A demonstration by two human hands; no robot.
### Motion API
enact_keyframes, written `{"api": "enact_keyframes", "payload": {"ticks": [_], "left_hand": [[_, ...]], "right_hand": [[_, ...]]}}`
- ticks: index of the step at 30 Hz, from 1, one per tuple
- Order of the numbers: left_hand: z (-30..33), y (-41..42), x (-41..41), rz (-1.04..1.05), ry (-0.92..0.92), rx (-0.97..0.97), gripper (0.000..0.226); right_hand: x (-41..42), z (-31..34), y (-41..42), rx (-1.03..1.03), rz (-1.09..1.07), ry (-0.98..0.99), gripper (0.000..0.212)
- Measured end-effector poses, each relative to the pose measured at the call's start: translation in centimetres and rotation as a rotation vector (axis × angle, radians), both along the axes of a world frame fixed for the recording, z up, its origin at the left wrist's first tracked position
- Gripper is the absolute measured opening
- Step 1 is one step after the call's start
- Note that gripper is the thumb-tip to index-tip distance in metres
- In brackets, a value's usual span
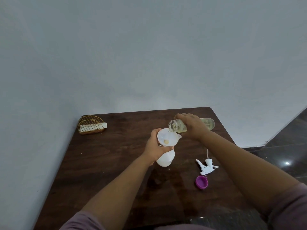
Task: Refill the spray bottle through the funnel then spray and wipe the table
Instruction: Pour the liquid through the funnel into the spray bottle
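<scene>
Spray bottle [165, 159]: white, upright near mid-surface, head off. Funnel [167, 137]: white, seated in its neck, mouth tilted toward the camera. Left hand [156, 147]: grip curled round the neck and funnel stem, steadying both. Refill bottle [179, 125]: clear, yellowish liquid, long axis near horizontal, mouth at the funnel's far right rim, body running off to the right; liquid appears to be entering. Right hand [193, 126]: grip wrapped over its middle. Spray head [206, 166] and purple cap [201, 182]: lying on the surface [116, 155], nearer the right hand. Wire napkin holder [91, 125]: far left corner.
</scene>
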State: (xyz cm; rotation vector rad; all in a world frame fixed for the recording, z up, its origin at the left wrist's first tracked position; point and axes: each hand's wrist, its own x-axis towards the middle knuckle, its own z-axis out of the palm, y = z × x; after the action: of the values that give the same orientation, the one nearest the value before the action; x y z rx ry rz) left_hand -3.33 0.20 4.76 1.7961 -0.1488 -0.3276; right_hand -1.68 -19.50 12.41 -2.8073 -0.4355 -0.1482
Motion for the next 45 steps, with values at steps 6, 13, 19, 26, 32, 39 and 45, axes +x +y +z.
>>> {"api": "enact_keyframes", "payload": {"ticks": [6, 13, 19, 26, 32, 39, 45], "left_hand": [[0.18, -0.01, 0.05, -0.003, 0.018, -0.002, 0.084], [0.39, -0.05, 0.13, -0.005, 0.004, 0.026, 0.081], [0.48, 0.01, 0.04, -0.016, -0.01, 0.042, 0.081], [0.72, 0.04, 0.06, -0.014, -0.003, 0.052, 0.083], [0.7, 0.0, 0.08, -0.015, 0.0, 0.05, 0.083], [0.6, 0.05, 0.09, -0.015, 0.006, 0.039, 0.085], [0.52, 0.1, 0.04, -0.017, 0.009, 0.022, 0.084]], "right_hand": [[0.19, -0.04, -0.03, -0.029, -0.002, 0.007, 0.051], [0.55, -0.1, 0.22, -0.022, -0.001, 0.017, 0.051], [0.65, 0.1, 0.56, -0.041, -0.002, 0.015, 0.051], [0.75, 0.01, 0.69, -0.04, -0.011, 0.017, 0.05], [0.77, -0.08, 0.48, -0.053, -0.017, 0.023, 0.052], [0.69, 0.05, 0.33, -0.062, -0.019, 0.022, 0.053], [0.57, 0.12, 0.3, -0.044, -0.024, 0.019, 0.048]]}}
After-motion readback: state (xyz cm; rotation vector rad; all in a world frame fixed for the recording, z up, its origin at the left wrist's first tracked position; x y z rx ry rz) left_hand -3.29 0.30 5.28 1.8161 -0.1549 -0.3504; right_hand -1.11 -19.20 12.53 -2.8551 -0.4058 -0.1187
